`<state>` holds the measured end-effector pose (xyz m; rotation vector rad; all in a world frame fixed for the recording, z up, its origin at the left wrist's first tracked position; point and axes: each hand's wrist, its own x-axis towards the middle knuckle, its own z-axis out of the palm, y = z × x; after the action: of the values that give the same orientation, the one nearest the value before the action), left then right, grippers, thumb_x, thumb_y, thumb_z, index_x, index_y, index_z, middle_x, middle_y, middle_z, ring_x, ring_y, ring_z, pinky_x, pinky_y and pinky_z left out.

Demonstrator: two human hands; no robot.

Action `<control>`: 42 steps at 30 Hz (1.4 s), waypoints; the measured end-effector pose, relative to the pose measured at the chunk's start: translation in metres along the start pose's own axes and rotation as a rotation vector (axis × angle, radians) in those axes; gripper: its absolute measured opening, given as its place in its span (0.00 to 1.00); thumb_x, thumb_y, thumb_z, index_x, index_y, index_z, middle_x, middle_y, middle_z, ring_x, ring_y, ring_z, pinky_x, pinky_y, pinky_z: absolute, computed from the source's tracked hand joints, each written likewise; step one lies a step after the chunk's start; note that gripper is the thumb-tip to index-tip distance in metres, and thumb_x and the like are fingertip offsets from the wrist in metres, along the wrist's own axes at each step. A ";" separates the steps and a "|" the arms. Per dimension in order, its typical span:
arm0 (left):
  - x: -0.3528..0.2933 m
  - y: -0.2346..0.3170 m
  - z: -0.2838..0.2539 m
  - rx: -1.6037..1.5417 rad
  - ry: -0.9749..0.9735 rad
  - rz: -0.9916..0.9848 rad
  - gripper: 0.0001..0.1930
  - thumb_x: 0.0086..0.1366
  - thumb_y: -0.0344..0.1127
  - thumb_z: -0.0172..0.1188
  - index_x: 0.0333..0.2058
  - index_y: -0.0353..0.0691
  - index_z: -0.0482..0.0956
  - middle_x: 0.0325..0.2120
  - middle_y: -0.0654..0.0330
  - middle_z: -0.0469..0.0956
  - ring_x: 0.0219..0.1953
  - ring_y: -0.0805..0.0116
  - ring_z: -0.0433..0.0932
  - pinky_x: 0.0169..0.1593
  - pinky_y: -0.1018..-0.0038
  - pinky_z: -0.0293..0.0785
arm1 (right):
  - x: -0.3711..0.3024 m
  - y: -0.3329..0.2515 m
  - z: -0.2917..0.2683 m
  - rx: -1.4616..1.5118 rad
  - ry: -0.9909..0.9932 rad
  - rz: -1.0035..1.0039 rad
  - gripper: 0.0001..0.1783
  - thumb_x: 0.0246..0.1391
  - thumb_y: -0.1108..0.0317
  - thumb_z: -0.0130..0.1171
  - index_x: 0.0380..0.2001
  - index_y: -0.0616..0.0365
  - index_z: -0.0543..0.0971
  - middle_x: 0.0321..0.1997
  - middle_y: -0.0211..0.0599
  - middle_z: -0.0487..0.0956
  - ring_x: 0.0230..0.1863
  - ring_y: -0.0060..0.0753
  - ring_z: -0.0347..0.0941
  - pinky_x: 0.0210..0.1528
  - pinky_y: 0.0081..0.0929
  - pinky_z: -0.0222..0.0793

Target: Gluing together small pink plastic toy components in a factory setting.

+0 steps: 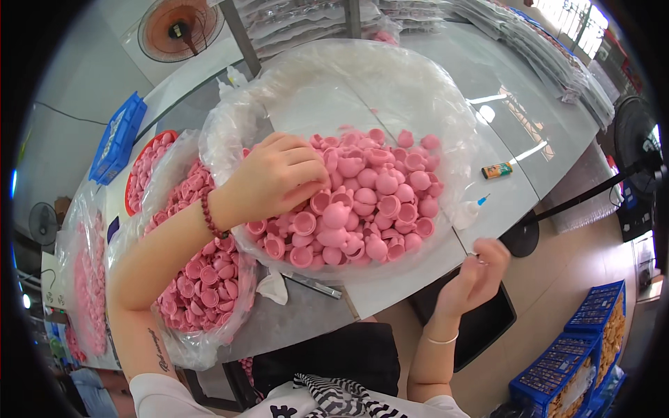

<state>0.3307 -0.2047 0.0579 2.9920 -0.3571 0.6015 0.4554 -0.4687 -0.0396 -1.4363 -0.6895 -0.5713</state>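
Observation:
My left hand (pixel 280 173), with a beaded bracelet on its wrist, reaches over the left side of a heap of small pink hollow plastic pieces (pixel 376 188). Its fingers are bent and drawn together at the heap, and they hide whatever may be between them. The pieces are round cups and rounded shapes, lying loose in a wide clear plastic bag (pixel 327 59) with its edge rolled back. Off the table's near right edge, my right hand (pixel 477 277) is raised with curled fingers, slightly blurred. Anything in its grip is too small or hidden to make out.
More pink pieces fill a second bag (pixel 209 289) and a red basin (pixel 128 182) at the left. A small bottle with a blue tip (pixel 468 212) and a green battery-like cylinder (pixel 497 171) lie right of the heap. Blue crates (pixel 557 373) stand on the floor.

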 end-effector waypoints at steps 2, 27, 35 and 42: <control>-0.016 0.004 -0.007 0.004 0.042 -0.043 0.07 0.48 0.29 0.60 0.28 0.43 0.74 0.33 0.63 0.75 0.39 0.62 0.72 0.44 0.67 0.66 | 0.004 0.021 -0.002 -0.051 0.040 0.098 0.23 0.41 0.70 0.57 0.44 0.61 0.68 0.46 0.37 0.65 0.47 0.32 0.60 0.43 0.27 0.58; -0.221 0.093 -0.054 0.331 0.292 -1.022 0.11 0.49 0.29 0.59 0.33 0.37 0.75 0.30 0.55 0.74 0.37 0.56 0.72 0.41 0.69 0.67 | -0.045 -0.067 -0.033 0.220 -0.454 0.371 0.20 0.50 0.65 0.58 0.41 0.70 0.72 0.33 0.45 0.78 0.34 0.24 0.72 0.38 0.18 0.67; -0.243 0.087 -0.055 0.285 0.208 -1.057 0.09 0.49 0.29 0.58 0.31 0.40 0.75 0.30 0.57 0.73 0.35 0.59 0.72 0.42 0.67 0.65 | -0.077 -0.091 -0.021 0.375 -0.565 0.452 0.24 0.49 0.59 0.59 0.41 0.70 0.72 0.30 0.43 0.78 0.27 0.19 0.69 0.31 0.13 0.62; -0.230 0.112 -0.067 0.388 0.275 -1.114 0.15 0.50 0.30 0.59 0.38 0.40 0.73 0.34 0.57 0.71 0.36 0.59 0.71 0.44 0.67 0.65 | -0.081 -0.092 0.011 0.452 -0.704 0.228 0.21 0.49 0.61 0.60 0.37 0.68 0.69 0.36 0.49 0.77 0.26 0.29 0.72 0.28 0.20 0.65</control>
<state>0.0729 -0.2575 0.0323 2.6996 1.4566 0.9289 0.3320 -0.4676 -0.0347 -1.2460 -1.1021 0.2880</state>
